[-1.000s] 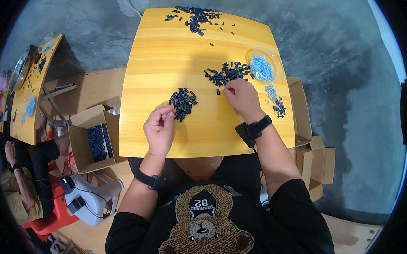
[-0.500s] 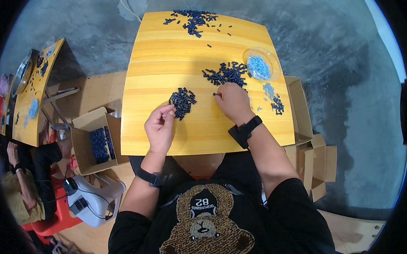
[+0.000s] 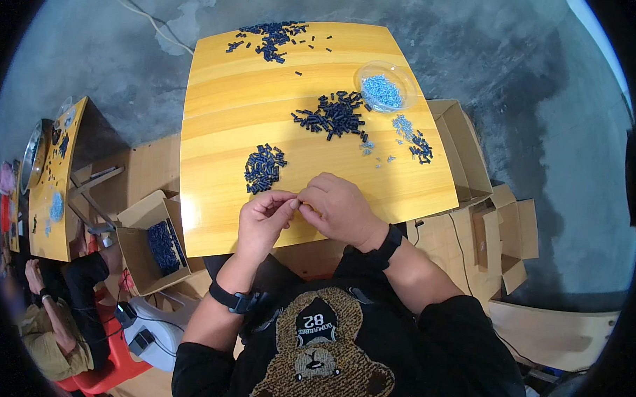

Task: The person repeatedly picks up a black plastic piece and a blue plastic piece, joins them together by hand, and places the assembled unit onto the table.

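My left hand [image 3: 261, 223] and my right hand [image 3: 341, 210] meet fingertip to fingertip above the near part of the yellow wood-grain table [image 3: 219, 167]. Both are closed in a pinch. The right hand brings a small black tube-shaped part, now mostly hidden by the fingertips. Whatever the left fingers pinch is too small to make out. Just beyond the left hand lies a pile of short black tube-shaped parts [image 3: 264, 168]. A larger loose pile of black parts [image 3: 335, 116] spreads farther off, beyond the right hand.
A clear round dish [image 3: 406, 83] of small light-blue pieces [image 3: 381, 91] stands at the right. Loose pale pieces [image 3: 402, 125] and black parts [image 3: 421, 150] lie below it. More black parts [image 3: 273, 38] cover the far edge. Cardboard boxes [image 3: 463, 151] flank the table; another person sits at left.
My right hand has come back from the larger black pile, carrying a small black part to the left fingertips. The left hand has moved toward it, away from the near pile. The view has shifted.
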Demonstrator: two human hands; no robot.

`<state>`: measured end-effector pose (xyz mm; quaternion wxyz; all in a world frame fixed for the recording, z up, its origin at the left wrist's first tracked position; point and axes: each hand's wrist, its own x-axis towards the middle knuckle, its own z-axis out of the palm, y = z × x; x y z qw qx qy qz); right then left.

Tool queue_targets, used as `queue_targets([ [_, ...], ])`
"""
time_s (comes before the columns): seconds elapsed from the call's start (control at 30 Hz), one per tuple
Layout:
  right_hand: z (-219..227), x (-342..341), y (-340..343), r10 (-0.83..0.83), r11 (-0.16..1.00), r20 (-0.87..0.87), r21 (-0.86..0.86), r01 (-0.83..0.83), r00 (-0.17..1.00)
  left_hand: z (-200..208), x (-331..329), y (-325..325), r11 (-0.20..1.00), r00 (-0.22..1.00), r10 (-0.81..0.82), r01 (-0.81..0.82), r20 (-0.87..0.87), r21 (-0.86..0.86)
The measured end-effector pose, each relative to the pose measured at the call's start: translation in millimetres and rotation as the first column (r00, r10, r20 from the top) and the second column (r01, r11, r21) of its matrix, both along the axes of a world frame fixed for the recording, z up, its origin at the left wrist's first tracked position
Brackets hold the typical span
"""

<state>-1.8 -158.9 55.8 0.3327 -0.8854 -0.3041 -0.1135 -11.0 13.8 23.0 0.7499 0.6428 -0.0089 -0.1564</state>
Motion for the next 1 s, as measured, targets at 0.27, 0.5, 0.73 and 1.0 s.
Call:
queue_targets([
  [0.27,-7,-6,-8,-0.064,0.966,-0.157,0.236,0.1,0.986,-1,-4,-9,0.953,0.983,0.031,-0.084,-0.179,-0.293],
  [0.5,-11,-11,-10,-0.03,0.857,-0.434,0.452,0.247,0.9,2,-4,-14,0.939,0.96,-0.006,-0.09,-0.28,-0.332],
  [0.73,-16,-9,-13,-0.014,0.868,-0.401,0.451,0.21,0.916,-2,-4,-12,0.966,0.965,-0.079,0.013,-0.25,-0.257],
  [1.0,-6,-11,-12,-0.046,0.913,-0.315,0.373,0.168,0.948,-1,-6,-12,0.961,0.957,0.001,-0.081,-0.289,-0.265],
])
